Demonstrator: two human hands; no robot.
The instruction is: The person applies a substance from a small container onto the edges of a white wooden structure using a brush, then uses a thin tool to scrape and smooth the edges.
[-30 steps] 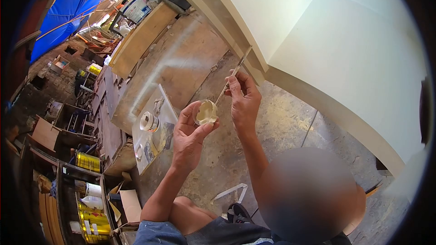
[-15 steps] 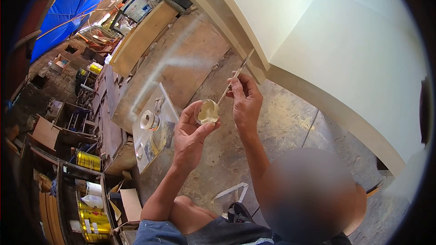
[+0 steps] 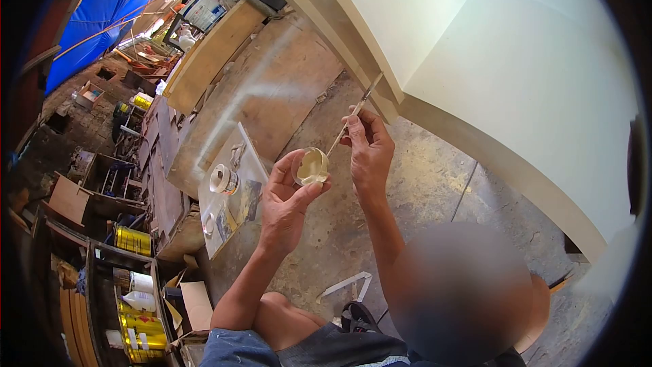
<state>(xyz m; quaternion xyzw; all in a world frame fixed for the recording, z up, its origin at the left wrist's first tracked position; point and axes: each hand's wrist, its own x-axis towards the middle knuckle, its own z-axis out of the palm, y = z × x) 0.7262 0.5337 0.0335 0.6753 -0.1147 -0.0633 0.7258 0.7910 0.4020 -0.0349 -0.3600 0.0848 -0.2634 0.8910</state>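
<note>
Yellow cans (image 3: 132, 240) line the cluttered left side of a workshop, while an uncovered white container (image 3: 223, 180) stands on a pale board (image 3: 254, 168) low over the floor, beyond reach of an accidental knock from the hands as they are held now. At centre, a person's left hand (image 3: 280, 215) grips a small cup (image 3: 312, 166) of creamy, pale material, its fingers curled about the side and the thumb pressed near the smeared rim. That residue could make the hold slippery, and a loosened grasp or a sharper tilt could send the contents onto the stained floor (image 3: 435, 180) below. Just to the right, the right hand (image 3: 370, 158) pinches a slim brush (image 3: 358, 109) between thumb and fingers, the rear of its handle close beside the cup. A careless swing could nudge the cup or dirty the handle. The brush's tip lies at the edge of a pale cabinet (image 3: 523, 88), though contact cannot be confirmed; an unsteady wrist or overloaded bristles could leave a streak or drip on that smooth surface.
</note>
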